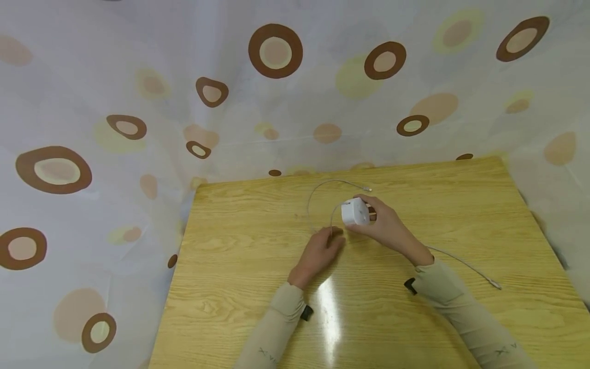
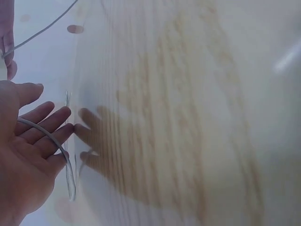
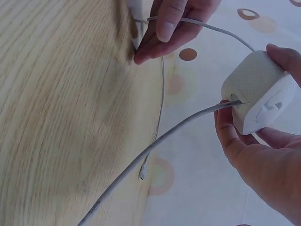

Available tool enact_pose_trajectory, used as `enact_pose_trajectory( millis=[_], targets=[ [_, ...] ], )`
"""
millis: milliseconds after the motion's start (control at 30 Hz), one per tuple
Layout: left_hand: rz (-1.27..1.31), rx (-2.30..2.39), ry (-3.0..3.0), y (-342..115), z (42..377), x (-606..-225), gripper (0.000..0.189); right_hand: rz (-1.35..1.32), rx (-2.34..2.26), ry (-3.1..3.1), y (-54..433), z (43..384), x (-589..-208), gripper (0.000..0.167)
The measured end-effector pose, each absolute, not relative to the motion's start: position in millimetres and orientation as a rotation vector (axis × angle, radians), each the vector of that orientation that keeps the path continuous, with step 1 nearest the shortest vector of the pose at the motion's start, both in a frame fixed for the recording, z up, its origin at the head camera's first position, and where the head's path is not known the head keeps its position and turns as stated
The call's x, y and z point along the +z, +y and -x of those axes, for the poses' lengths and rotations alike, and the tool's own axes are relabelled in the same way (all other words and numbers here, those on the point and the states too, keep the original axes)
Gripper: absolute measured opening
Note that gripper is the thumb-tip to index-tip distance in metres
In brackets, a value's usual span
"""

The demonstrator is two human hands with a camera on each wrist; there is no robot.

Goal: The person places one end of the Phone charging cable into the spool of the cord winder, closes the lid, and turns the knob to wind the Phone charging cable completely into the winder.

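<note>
My right hand (image 1: pixel 389 228) holds a white cable winder (image 1: pixel 354 213), a rounded box, above the table, thumb and fingers on opposite sides. A thin grey cable (image 3: pixel 188 123) comes out of a slot in one face, and another stretch leaves the far side. My left hand (image 1: pixel 318 252) is just left of the winder, near the tabletop. In the left wrist view its fingers (image 2: pixel 49 125) are spread and loosely extended, with the cable (image 2: pixel 47 133) running across them. One cable plug (image 1: pixel 367 189) lies behind the winder; the other plug (image 1: pixel 494 283) lies to the right.
The wooden table (image 1: pixel 230 287) reaches back to a wall sheet (image 1: pixel 313 102) with brown and yellow spots. The sheet also hangs along the left and right sides. Light glares off the tabletop between my forearms.
</note>
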State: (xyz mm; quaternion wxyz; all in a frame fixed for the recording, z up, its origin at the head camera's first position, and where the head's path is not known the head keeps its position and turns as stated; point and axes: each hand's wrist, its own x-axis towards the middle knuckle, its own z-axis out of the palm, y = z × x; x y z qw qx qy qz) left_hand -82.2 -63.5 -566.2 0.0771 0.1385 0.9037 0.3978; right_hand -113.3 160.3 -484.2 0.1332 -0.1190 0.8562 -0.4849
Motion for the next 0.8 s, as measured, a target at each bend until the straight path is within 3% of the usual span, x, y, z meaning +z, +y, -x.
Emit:
enact_pose_trajectory(
  millis=[533,800],
  targets=[
    [-0.358,1.411,2.524,-14.8,99.0,-573.8,0.072,0.282,-1.527,2.39,159.6,121.0,-480.3,0.082],
    [-0.243,1.473,2.535,4.1,101.9,-576.0,0.075,0.248,-1.52,2.375,164.7,123.3,-476.6,0.085]
  ],
)
